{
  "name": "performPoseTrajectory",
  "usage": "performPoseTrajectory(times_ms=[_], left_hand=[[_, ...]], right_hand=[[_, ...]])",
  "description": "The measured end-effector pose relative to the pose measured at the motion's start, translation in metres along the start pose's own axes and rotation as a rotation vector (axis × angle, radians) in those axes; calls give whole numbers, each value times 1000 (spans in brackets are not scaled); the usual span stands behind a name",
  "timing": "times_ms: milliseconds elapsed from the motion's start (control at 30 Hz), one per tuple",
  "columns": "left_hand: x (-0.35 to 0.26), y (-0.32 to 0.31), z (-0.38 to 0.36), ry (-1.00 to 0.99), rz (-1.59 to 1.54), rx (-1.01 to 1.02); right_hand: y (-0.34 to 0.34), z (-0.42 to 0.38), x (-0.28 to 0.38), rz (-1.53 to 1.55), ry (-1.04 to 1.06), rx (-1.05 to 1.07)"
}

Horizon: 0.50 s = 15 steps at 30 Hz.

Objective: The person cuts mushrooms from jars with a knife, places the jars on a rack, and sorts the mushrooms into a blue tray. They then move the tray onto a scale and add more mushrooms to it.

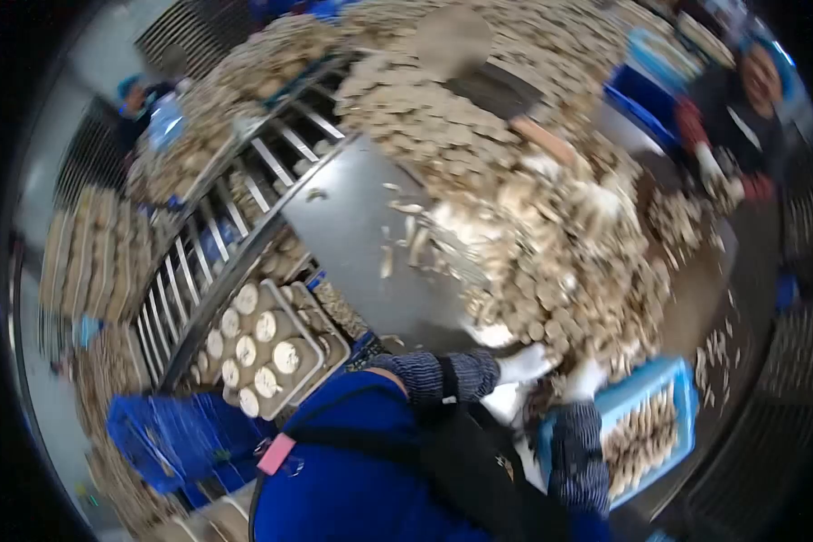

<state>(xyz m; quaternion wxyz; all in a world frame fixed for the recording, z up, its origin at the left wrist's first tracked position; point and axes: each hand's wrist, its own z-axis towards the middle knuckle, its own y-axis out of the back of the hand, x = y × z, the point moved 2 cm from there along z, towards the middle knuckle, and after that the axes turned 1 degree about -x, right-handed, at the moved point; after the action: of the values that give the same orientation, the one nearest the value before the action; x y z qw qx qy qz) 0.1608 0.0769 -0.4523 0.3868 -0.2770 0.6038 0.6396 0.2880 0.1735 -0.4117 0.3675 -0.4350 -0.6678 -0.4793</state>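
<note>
Beige-brown mushrooms [565,271] lie heaped on the metal desk [361,239], pale stems and flat caps tangled together, the near edge of the heap right at the person's two hands. The left hand [526,363] meets that edge; the right hand [587,379] is just beside it, between the heap and a light-blue crate [688,411] in which more mushrooms lie closely packed. Blur and overlap hide the fingers, so whether either grip is closed on a mushroom I cannot tell. Caps like these probably bruise and split easily: a light hold low on the stems, easing each cluster free instead of tugging, would suit them, with wrists kept clear of the crate's rim. Across the desk, a co-worker [750,117] handles mushrooms too; a roller conveyor [244,262] runs along the left.
</note>
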Motion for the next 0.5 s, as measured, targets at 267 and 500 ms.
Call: performPoseTrajectory(times_ms=[267, 500], left_hand=[[-79, 39, 13, 302, -918, -73], [-131, 71, 32, 340, -1614, -101]], right_hand=[[37, -76, 85, 87, 328, 206], [69, -127, 106, -338, 465, -144]])
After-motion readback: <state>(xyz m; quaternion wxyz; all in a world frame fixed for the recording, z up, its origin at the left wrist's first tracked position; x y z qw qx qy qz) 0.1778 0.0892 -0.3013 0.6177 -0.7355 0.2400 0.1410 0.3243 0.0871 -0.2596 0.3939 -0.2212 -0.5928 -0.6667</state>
